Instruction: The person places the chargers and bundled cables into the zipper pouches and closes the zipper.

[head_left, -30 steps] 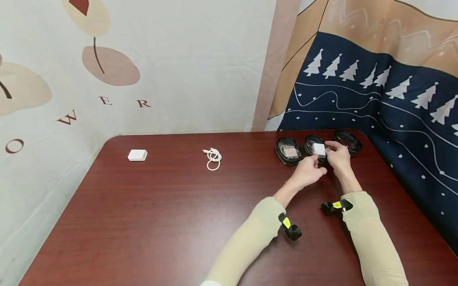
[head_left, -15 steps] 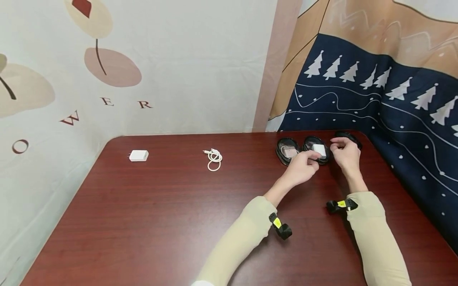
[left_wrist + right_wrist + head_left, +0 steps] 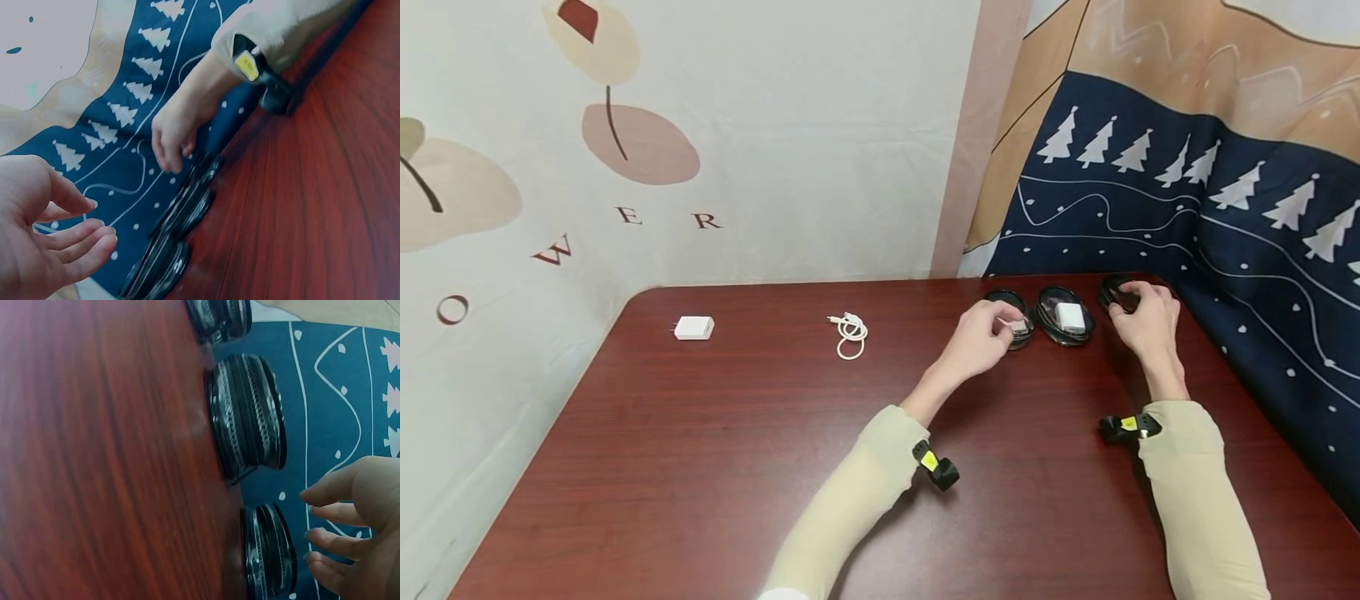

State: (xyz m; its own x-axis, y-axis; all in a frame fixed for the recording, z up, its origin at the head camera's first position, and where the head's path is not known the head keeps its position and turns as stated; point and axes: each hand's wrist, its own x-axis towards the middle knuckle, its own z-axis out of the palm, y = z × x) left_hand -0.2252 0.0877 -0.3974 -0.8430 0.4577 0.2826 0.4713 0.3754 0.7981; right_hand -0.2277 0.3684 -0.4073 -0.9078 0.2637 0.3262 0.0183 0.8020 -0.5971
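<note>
Three round black zippered cases stand in a row at the table's back right. A white charger block (image 3: 1070, 317) shows on the middle case (image 3: 1064, 335). My left hand (image 3: 976, 340) hovers at the left case (image 3: 1009, 296), partly covering it and the pale item there. In the left wrist view, that hand's thumb and fingers are apart with nothing between them. Over the right case (image 3: 1112, 292) my right hand (image 3: 1150, 329) reaches, hiding much of it. The right wrist view shows its fingers (image 3: 334, 487) spread and relaxed, apart from the nearest case (image 3: 270, 553).
A white plug adapter (image 3: 694, 327) lies at the back left of the dark red wooden table (image 3: 737, 467). Between it and the cases is a coiled white cable (image 3: 849, 335). Printed cloth (image 3: 1195, 242) hangs close behind and beside the table's right edge.
From the middle case, my left hand has moved left to the left case. My right hand has moved right, from beside the middle case to over the right one.
</note>
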